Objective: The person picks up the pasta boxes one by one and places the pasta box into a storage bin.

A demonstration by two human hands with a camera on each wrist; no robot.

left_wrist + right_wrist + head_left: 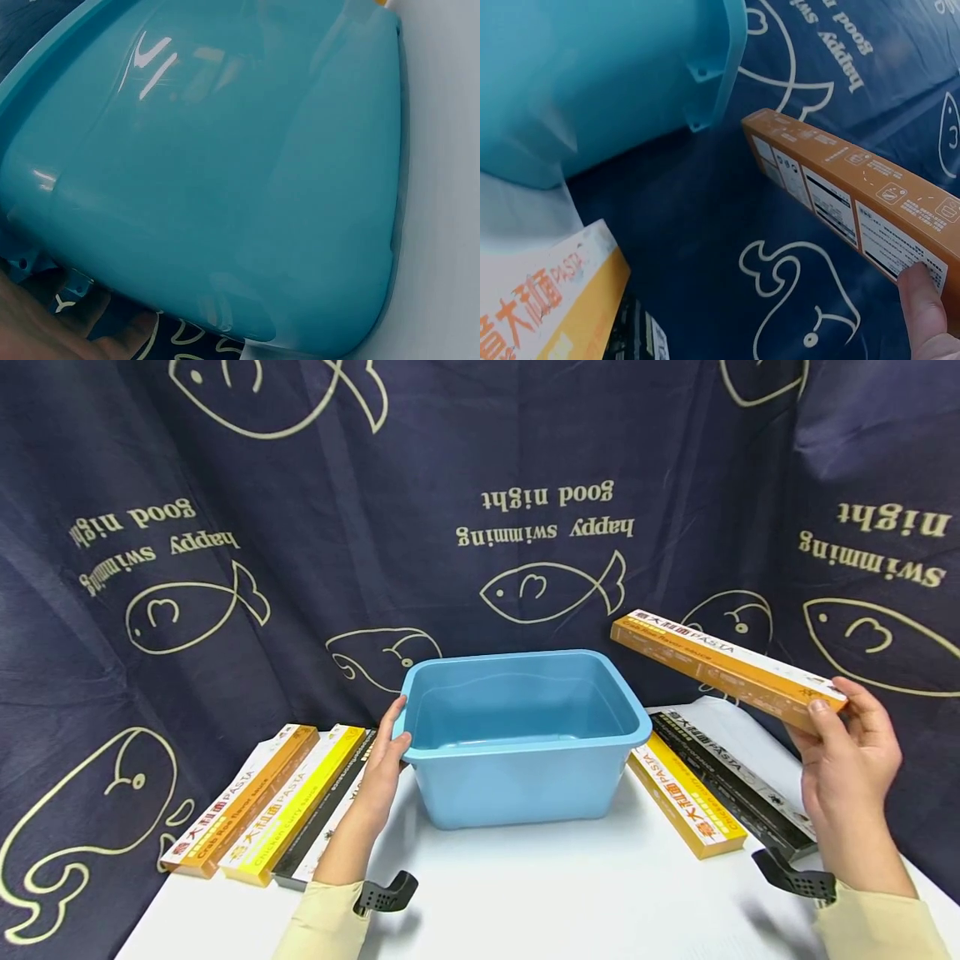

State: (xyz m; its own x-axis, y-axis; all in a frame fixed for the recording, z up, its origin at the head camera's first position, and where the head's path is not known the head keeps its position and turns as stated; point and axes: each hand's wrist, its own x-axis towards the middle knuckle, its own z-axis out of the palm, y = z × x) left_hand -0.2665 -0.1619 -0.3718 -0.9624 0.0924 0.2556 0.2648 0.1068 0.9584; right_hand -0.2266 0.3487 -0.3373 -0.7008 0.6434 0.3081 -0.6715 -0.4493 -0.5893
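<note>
Gripping long orange-and-white cardboard box, right hand aloft near right edge of white tabletop, left hand grasping rim of blue rectangular plastic tub, near back edge.

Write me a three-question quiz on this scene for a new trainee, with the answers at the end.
1. What does the right hand hold?
2. True or false: the left hand touches the blue bin.
3. In the head view, which colour of box lies nearest the bin on its right side? a) black b) yellow c) orange

Key:
1. An orange pasta box, held up off the table.
2. True; it is at the bin's left end.
3. b) The yellow box.
</note>
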